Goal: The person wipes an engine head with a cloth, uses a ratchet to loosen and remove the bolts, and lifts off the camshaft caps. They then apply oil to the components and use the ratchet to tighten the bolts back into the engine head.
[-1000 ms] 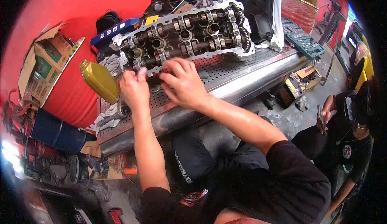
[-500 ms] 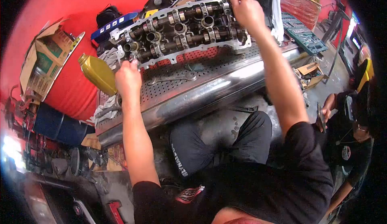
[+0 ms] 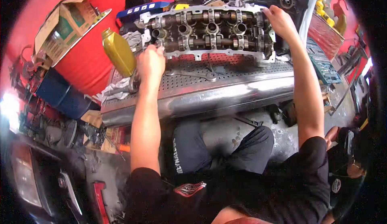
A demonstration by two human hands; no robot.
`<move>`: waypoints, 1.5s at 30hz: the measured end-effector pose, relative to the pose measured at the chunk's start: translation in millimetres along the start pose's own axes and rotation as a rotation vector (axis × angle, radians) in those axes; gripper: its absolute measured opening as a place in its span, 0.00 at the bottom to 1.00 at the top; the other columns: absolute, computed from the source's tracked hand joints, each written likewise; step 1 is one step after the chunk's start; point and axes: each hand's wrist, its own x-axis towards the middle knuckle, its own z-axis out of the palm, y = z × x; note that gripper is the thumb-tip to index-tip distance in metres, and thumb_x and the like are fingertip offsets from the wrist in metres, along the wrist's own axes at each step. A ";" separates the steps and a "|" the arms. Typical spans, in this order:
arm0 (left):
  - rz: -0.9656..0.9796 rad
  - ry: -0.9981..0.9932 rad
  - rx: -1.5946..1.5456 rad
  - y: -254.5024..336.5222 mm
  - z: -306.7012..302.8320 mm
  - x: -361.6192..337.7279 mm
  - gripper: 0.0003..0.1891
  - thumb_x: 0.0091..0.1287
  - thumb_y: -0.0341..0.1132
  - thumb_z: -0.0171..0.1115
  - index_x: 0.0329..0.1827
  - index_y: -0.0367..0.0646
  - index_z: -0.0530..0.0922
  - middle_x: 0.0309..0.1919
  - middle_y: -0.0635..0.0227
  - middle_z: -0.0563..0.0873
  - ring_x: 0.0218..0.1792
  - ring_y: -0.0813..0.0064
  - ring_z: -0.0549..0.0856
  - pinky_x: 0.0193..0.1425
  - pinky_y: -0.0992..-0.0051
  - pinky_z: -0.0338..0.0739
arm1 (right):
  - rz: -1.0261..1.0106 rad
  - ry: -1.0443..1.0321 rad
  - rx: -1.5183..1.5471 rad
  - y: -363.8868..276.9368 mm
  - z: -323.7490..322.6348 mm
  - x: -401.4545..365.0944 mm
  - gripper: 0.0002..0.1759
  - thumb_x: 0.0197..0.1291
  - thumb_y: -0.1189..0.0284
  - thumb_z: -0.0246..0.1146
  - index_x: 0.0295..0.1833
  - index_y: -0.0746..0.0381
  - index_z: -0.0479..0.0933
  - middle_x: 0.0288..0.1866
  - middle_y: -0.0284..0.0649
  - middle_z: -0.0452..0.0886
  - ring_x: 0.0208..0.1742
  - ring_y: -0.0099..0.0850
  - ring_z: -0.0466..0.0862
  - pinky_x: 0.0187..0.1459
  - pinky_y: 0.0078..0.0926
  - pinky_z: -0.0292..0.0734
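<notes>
A metal cylinder head [image 3: 211, 42] with camshafts and several round tubes lies across the far part of the perforated metal bench [image 3: 181, 90]. My left hand [image 3: 151, 63] is closed on its near left corner. At the far right corner, my right hand [image 3: 281, 21] has its fingers closed over the edge. Just in front of the head, a wrench [image 3: 191, 75] rests on the bench. To the left of my left hand stands a yellow-green bottle [image 3: 119, 53], tilted in view, with a grey rag [image 3: 117, 91] nearby.
Behind the head are a blue tray [image 3: 143, 8] and dark engine parts. A green socket set [image 3: 322, 65] is at the right, a cardboard box [image 3: 60, 26] at the left. Another person [image 3: 342, 171] is at the lower right, near my right arm.
The view has turned, so the bench and head appear more level and further right. Both hands remain at the ends of the cylinder head.
</notes>
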 end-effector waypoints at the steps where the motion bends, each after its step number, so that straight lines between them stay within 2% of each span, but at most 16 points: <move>1: -0.013 0.002 -0.027 0.3 -1.0 -0.6 0.17 0.69 0.45 0.60 0.36 0.36 0.82 0.33 0.43 0.87 0.40 0.42 0.86 0.46 0.49 0.79 | -0.078 0.063 0.033 10.0 15.0 7.3 0.23 0.71 0.54 0.53 0.47 0.65 0.77 0.45 0.58 0.83 0.52 0.59 0.80 0.52 0.53 0.75; 2: -0.049 -0.005 -0.006 1.4 -1.4 -1.3 0.17 0.69 0.45 0.60 0.37 0.36 0.83 0.33 0.43 0.87 0.40 0.42 0.87 0.47 0.50 0.79 | -0.082 0.162 0.070 6.2 19.5 -1.1 0.21 0.70 0.55 0.54 0.48 0.65 0.76 0.46 0.58 0.83 0.52 0.59 0.80 0.53 0.54 0.74; 8: -0.040 0.004 0.035 3.1 -1.3 -2.6 0.19 0.71 0.45 0.57 0.37 0.35 0.82 0.32 0.45 0.87 0.39 0.44 0.88 0.46 0.51 0.82 | 0.182 0.064 0.066 -4.1 -16.0 -27.8 0.26 0.69 0.51 0.56 0.41 0.66 0.79 0.36 0.56 0.83 0.42 0.52 0.85 0.45 0.44 0.76; 12: -0.042 -0.024 0.043 4.2 -1.3 -1.7 0.16 0.70 0.42 0.60 0.40 0.35 0.81 0.33 0.46 0.87 0.40 0.45 0.88 0.46 0.51 0.81 | -0.083 0.141 0.074 3.9 15.2 -4.0 0.21 0.70 0.55 0.56 0.44 0.66 0.75 0.39 0.59 0.81 0.47 0.60 0.80 0.46 0.48 0.75; 14: -0.045 -0.022 0.024 2.0 0.6 -4.6 0.13 0.68 0.40 0.62 0.40 0.35 0.80 0.33 0.46 0.87 0.40 0.45 0.87 0.46 0.52 0.81 | -0.126 0.226 -0.008 6.1 19.4 -26.2 0.19 0.69 0.57 0.60 0.39 0.65 0.72 0.30 0.57 0.76 0.33 0.53 0.78 0.39 0.42 0.73; 16: 0.014 0.044 -0.062 -4.1 9.7 -3.9 0.12 0.66 0.38 0.63 0.39 0.35 0.79 0.34 0.47 0.87 0.39 0.45 0.87 0.46 0.52 0.81 | -0.037 0.064 -0.026 8.3 12.0 -47.7 0.18 0.67 0.58 0.61 0.38 0.64 0.75 0.30 0.55 0.78 0.34 0.51 0.80 0.39 0.42 0.74; 18: 0.037 0.084 -0.112 -6.6 11.5 -5.7 0.11 0.65 0.36 0.64 0.38 0.35 0.78 0.35 0.48 0.87 0.39 0.45 0.87 0.45 0.52 0.81 | -0.020 0.219 0.090 15.5 5.8 -36.9 0.20 0.67 0.55 0.61 0.39 0.63 0.80 0.28 0.49 0.80 0.31 0.40 0.81 0.37 0.39 0.73; 20: 0.033 0.091 -0.142 -2.8 10.6 -8.3 0.10 0.65 0.35 0.64 0.37 0.36 0.78 0.36 0.49 0.86 0.38 0.45 0.87 0.45 0.52 0.81 | 0.016 0.185 0.087 8.5 -6.3 -14.2 0.22 0.68 0.53 0.61 0.37 0.64 0.79 0.25 0.46 0.79 0.28 0.37 0.79 0.35 0.36 0.72; 21: 0.031 0.118 -0.166 -3.1 11.5 -8.7 0.12 0.66 0.38 0.64 0.37 0.36 0.79 0.35 0.49 0.87 0.39 0.45 0.87 0.45 0.52 0.81 | -0.043 0.085 0.112 14.6 -3.1 -0.1 0.24 0.68 0.51 0.59 0.41 0.63 0.80 0.33 0.55 0.82 0.38 0.52 0.83 0.41 0.43 0.75; 25: -0.069 0.078 -0.084 0.2 4.7 -9.2 0.17 0.70 0.45 0.61 0.37 0.36 0.81 0.32 0.47 0.87 0.38 0.44 0.87 0.44 0.50 0.81 | -0.094 0.172 0.035 6.4 9.2 -17.7 0.18 0.66 0.58 0.62 0.39 0.64 0.77 0.34 0.56 0.82 0.42 0.57 0.82 0.40 0.46 0.75; 30: -0.075 0.042 -0.026 -0.1 4.3 -7.8 0.19 0.71 0.46 0.58 0.38 0.36 0.82 0.32 0.45 0.87 0.39 0.44 0.88 0.46 0.50 0.81 | 0.097 0.177 0.245 6.0 3.8 -27.0 0.23 0.63 0.52 0.63 0.42 0.64 0.82 0.34 0.51 0.84 0.38 0.46 0.86 0.44 0.38 0.77; 32: -0.056 0.028 -0.011 -1.2 5.9 -6.4 0.19 0.72 0.46 0.56 0.38 0.36 0.83 0.33 0.44 0.87 0.40 0.43 0.88 0.47 0.50 0.81 | 0.094 0.068 0.109 -1.9 -3.3 -4.1 0.25 0.63 0.50 0.63 0.41 0.64 0.83 0.33 0.50 0.85 0.39 0.45 0.86 0.44 0.39 0.78; 38: -0.047 0.043 -0.001 -2.1 7.9 -7.9 0.20 0.72 0.47 0.57 0.37 0.35 0.82 0.31 0.44 0.87 0.38 0.43 0.87 0.46 0.50 0.81 | -0.008 0.255 -0.063 -1.4 18.1 -31.1 0.16 0.62 0.58 0.64 0.38 0.61 0.81 0.34 0.51 0.85 0.40 0.52 0.85 0.44 0.43 0.79; 40: -0.050 0.020 -0.012 -2.5 7.2 -6.8 0.20 0.72 0.47 0.57 0.37 0.35 0.81 0.31 0.44 0.87 0.39 0.43 0.88 0.46 0.50 0.81 | 0.083 0.063 0.051 -6.1 8.4 -57.0 0.15 0.61 0.58 0.65 0.40 0.59 0.83 0.36 0.50 0.86 0.41 0.48 0.87 0.46 0.40 0.79; 42: -0.055 0.007 -0.008 -2.8 4.8 -7.1 0.19 0.72 0.46 0.57 0.37 0.35 0.81 0.31 0.44 0.87 0.39 0.43 0.88 0.46 0.50 0.81 | 0.174 0.066 0.168 -6.0 -1.1 -51.5 0.21 0.61 0.53 0.65 0.43 0.62 0.84 0.39 0.51 0.86 0.44 0.45 0.87 0.49 0.37 0.78; 45: -0.025 -0.008 0.010 1.6 1.1 -7.6 0.18 0.72 0.44 0.58 0.37 0.34 0.80 0.31 0.45 0.87 0.38 0.44 0.87 0.45 0.50 0.81 | 0.078 0.158 0.177 -8.0 -1.1 -17.9 0.28 0.64 0.46 0.60 0.44 0.62 0.84 0.38 0.53 0.86 0.44 0.48 0.86 0.48 0.40 0.78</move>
